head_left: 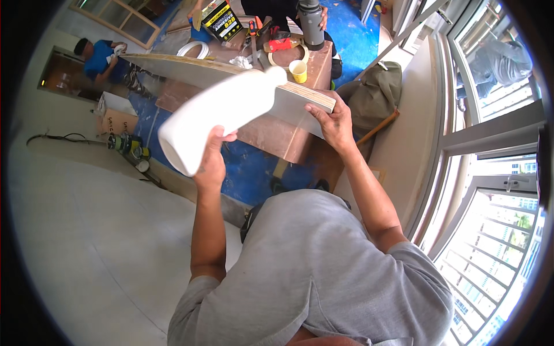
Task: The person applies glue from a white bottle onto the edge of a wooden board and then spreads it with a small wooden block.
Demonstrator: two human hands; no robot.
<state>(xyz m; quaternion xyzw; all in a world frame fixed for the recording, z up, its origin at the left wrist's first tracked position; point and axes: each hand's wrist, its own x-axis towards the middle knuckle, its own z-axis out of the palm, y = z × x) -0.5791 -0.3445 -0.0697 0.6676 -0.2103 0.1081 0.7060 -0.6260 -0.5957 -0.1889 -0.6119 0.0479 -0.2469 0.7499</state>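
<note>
We see a bottle (222, 115) in the left hand (212, 161), before a board (291, 106) whose right end is in the right hand (334, 121) — behind them, a table (320, 63) bears a cup (298, 71) in front of a flask (312, 26), between a bag (376, 92) on our right and a carton (119, 118) on our left.

The person wears a loose grey T-shirt (323, 248), its cloth finely mottled and plain across the wide, rounded front. A sharp crease (312, 291) runs up the chest from near the neckline (323, 335). Both short sleeves, left (193, 297) and right (418, 271), are the same grey and end around the elbows. The forearms (209, 230) and hands (212, 164) are bare. Something dark (248, 224) shows beside the shirt's lower edge, its kind unclear.
</note>
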